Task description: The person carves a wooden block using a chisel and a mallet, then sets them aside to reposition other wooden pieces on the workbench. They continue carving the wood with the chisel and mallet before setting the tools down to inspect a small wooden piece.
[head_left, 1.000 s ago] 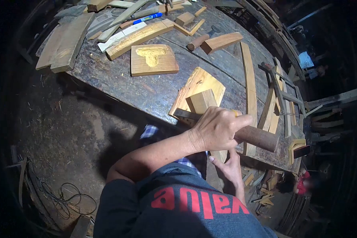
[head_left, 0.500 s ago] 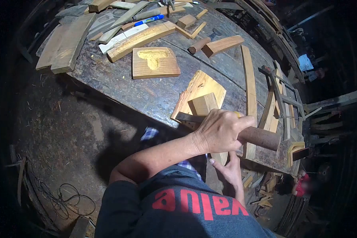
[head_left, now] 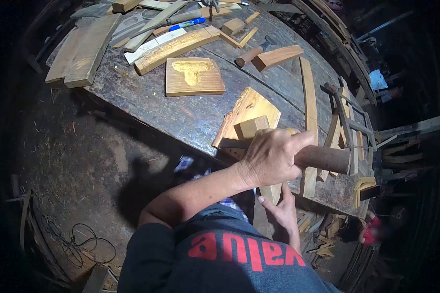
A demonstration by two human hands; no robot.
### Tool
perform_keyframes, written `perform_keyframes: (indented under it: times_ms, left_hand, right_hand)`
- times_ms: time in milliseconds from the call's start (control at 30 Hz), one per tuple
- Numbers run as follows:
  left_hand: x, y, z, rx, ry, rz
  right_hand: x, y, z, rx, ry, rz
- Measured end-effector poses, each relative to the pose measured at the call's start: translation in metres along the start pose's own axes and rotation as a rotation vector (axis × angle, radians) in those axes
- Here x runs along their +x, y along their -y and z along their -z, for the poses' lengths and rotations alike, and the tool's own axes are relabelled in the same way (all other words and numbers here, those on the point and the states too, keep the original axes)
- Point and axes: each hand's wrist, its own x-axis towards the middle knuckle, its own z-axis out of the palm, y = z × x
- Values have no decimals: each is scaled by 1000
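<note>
Workbench: a carved square board lies near the middle. Behind it, a long curved strip, with a blue pen further back. At the left end, two planks overhang the edge. A small block sits on a tilted board at the near edge. A long slat lies to its right.

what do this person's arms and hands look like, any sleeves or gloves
Both hands are bare: no gloves, rings or watch show. The left hand comes off a bare forearm with no sleeve down to the wrist. Of the right hand only the fingers and part of the wrist show, also uncovered. The dark grey top carries red lettering across it.
</note>
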Motion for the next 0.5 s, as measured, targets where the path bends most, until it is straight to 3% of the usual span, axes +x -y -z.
perform_keyframes:
  times_ms: [333,500]
  left_hand:
    - [5,-1,-2,-32,11,19]
    - [13,1,2,-106,-107,53]
  right_hand:
    - [1,-5,0,-28,-11,18]
    - [1,-2,-1,-11,-2,-21]
